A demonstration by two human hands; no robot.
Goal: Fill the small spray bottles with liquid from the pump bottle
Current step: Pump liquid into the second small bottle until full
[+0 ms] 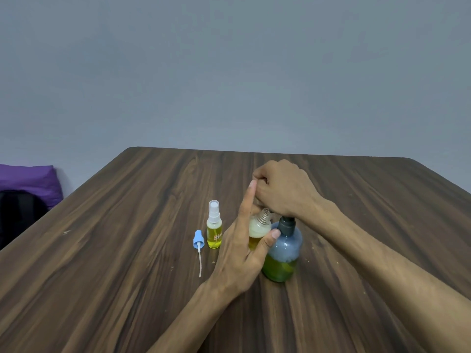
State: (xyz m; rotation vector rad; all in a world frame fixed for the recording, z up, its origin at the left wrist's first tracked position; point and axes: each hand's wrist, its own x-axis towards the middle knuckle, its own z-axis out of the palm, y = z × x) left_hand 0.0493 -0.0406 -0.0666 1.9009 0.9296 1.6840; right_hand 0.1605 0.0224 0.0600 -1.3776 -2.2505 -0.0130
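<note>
- Pump bottle (283, 253) stands on the wooden table (142, 225), green liquid low in it; we see our right hand (283, 189) curled over its pump head, fingers closed on the top.
- Left hand (244, 248) holds an uncapped small spray bottle (258, 231), thumb and fingers round it, tilted against the pump bottle, part yellow liquid, foam above.
- Second spray bottle (214, 225), capped and filled yellow, stands upright just left.
- Blue sprayer cap (198, 244) with its dip tube lies beside that.
- Purple cushion (30, 180) at far left.
</note>
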